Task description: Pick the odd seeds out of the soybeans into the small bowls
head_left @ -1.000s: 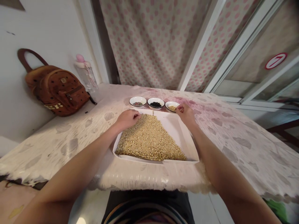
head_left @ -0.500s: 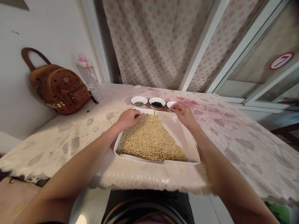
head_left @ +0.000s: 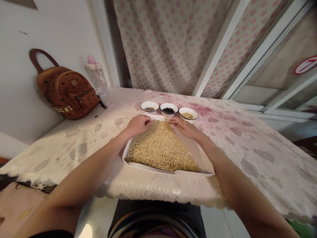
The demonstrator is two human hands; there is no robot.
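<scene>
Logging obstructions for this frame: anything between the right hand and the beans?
Nothing visible. The right hand is at the far end of the beans; the three bowls stand beyond the tray, out of the way.

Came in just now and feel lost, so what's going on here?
Someone works over a tray of pale beans. The left hand is curled at their far left edge; the right hand is by their far right. Whether either holds anything is hidden. Beyond the tray, three bowls hold, left to right, mixed bits, black pieces and yellowish pieces.
</scene>
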